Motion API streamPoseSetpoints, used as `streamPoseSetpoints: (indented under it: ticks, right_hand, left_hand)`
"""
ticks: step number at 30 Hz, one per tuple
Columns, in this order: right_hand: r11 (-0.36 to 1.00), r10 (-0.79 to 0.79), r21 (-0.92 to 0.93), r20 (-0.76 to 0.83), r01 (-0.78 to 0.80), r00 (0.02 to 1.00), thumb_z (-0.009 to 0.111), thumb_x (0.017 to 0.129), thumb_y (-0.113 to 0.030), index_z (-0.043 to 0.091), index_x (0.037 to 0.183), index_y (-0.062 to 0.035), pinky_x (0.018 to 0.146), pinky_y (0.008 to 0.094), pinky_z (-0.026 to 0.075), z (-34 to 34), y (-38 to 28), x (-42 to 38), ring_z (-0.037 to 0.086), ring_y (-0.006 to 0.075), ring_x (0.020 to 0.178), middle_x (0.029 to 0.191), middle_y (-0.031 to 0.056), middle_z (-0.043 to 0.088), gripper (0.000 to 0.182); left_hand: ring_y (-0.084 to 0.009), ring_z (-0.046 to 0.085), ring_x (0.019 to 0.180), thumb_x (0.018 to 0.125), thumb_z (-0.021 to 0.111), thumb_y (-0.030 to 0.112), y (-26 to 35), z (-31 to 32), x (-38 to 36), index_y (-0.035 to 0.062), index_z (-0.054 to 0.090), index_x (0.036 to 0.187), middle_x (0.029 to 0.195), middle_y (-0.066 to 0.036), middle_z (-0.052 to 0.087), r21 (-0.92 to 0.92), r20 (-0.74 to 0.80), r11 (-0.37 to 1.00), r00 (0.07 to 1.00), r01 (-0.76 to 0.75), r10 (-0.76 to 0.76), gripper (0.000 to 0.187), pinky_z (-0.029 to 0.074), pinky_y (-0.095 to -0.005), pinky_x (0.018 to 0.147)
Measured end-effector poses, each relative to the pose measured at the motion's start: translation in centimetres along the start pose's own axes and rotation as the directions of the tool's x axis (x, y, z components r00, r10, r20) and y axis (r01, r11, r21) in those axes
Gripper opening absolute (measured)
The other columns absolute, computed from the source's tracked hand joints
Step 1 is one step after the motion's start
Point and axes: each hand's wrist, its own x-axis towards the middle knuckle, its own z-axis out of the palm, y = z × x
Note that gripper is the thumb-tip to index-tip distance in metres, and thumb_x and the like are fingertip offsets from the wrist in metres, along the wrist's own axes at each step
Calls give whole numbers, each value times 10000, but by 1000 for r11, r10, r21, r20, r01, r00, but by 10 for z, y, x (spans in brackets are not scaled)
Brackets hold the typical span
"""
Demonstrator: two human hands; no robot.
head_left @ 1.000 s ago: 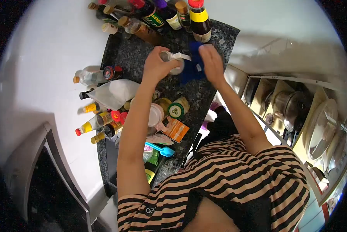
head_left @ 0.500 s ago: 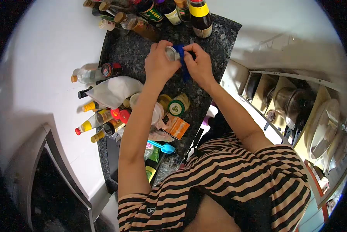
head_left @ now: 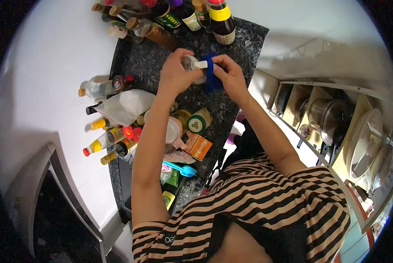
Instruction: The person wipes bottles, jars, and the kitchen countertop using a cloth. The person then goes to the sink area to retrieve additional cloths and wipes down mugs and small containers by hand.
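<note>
Over the dark speckled counter, my left hand grips a small clear jar with a white handle or clip pointing right. My right hand pinches a blue cloth just beside the jar, its fingers pressed together. The cloth hangs down below the fingers, close to the white part; whether they touch is hard to tell.
Several sauce bottles line the counter's far end. Nearer on the left are a white bag, a green-lidded jar, an orange box and a blue scoop. An open drawer of pans is at right.
The jar has turned in my left hand, so its white part now shows. My right hand and the blue cloth have shifted slightly right and down.
</note>
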Motion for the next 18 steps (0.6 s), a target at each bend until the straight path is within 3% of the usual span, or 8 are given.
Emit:
streamPoseSetpoints:
  ticks: [4,7,9,10,13,16,17,18]
  right_hand:
    - [928,249,284,2,-239,969,603,979,-101,635,1096,-50,769,252,491,-2,19,7,593,70,860,956,1,653,131]
    - [976,208,117,-221,-186,953,600,987,-131,635,1099,-41,776,269,508,6,34,23,613,88,868,961,18,662,148]
    - [976,-101,-211,-232,51,968,629,952,-139,632,1123,-28,813,315,497,14,31,41,633,199,870,970,88,668,204]
    - [919,-243,-362,-201,159,949,643,934,-144,631,1135,-21,832,338,492,21,28,48,643,255,871,974,124,672,235]
    - [732,-416,-597,-9,329,909,665,902,-204,633,1174,-48,907,419,495,43,26,88,624,337,1001,1064,159,652,315]
    - [221,-349,-902,282,370,894,659,890,-248,646,1185,-75,954,479,486,43,73,108,558,331,1148,1198,141,613,342]
    - [121,-266,-908,359,401,895,641,888,-264,634,1220,-77,983,496,472,43,77,101,488,323,1238,1286,130,562,381]
    - [112,-236,-900,387,420,891,632,893,-256,622,1242,-75,987,494,469,42,82,86,486,325,1245,1306,129,555,393]
  left_hand:
    - [-334,641,1046,607,854,282,4,-2,-8,121,629,1140,1108,-140,626,81,17,993,996,-85,84,600,517,-421,899]
    - [-336,639,1036,607,857,288,4,-4,-19,120,627,1133,1098,-139,620,81,-22,987,990,-137,139,598,515,-423,895]
    - [-334,638,1031,608,858,293,-1,-17,-22,117,626,1134,1103,-137,618,113,-56,988,992,-108,115,602,516,-421,893]
    - [-334,638,1029,608,859,295,-7,-25,-26,115,626,1135,1106,-137,617,131,-67,988,993,-87,97,603,516,-420,892]
    - [-336,632,1044,611,855,308,-38,-47,-25,102,627,1143,1123,-146,618,156,-87,988,996,-11,24,614,508,-418,903]
    - [-351,624,1059,621,848,320,-55,-56,-21,90,623,1166,1151,-167,620,154,-111,986,993,65,-48,632,500,-427,911]
    - [-354,624,1061,625,847,321,-62,-54,-18,90,619,1175,1153,-172,621,164,-136,985,990,53,-30,639,500,-429,911]
    - [-357,623,1062,628,846,323,-66,-50,-15,91,615,1185,1156,-177,621,174,-156,984,988,39,-12,647,499,-431,911]
